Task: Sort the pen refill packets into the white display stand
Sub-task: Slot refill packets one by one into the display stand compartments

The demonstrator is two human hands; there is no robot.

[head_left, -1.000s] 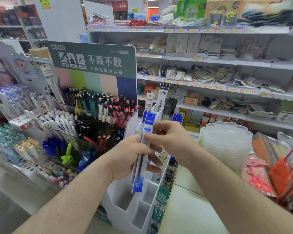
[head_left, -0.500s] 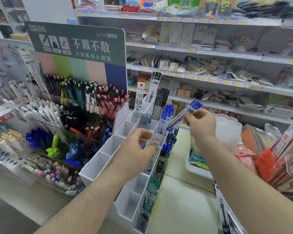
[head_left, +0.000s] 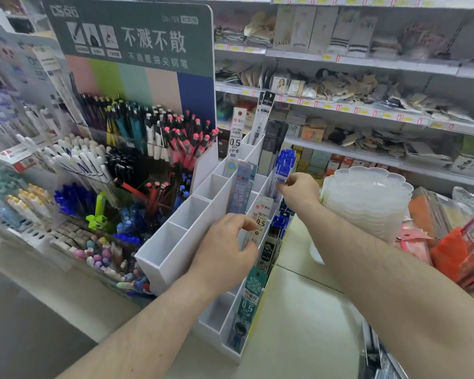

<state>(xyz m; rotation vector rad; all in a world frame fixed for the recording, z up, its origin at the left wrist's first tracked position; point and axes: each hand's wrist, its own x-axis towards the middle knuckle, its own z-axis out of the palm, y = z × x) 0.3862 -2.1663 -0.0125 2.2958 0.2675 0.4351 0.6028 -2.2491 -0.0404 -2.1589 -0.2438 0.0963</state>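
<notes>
Blue-topped refill packet [head_left: 281,175], light, thin and bendy, pinched by its header card in my right hand [head_left: 298,191]; beside my loosely curled, empty left hand [head_left: 225,248], the white display stand [head_left: 175,242]

A stationery shop aisle.

Long retail shelves [head_left: 367,64] carry yellow price tags along their edges and packaged goods; a branded pen display [head_left: 132,36] holds rows of pens in many colours, and a white display stand [head_left: 175,242] holds carded refill packets.
</notes>
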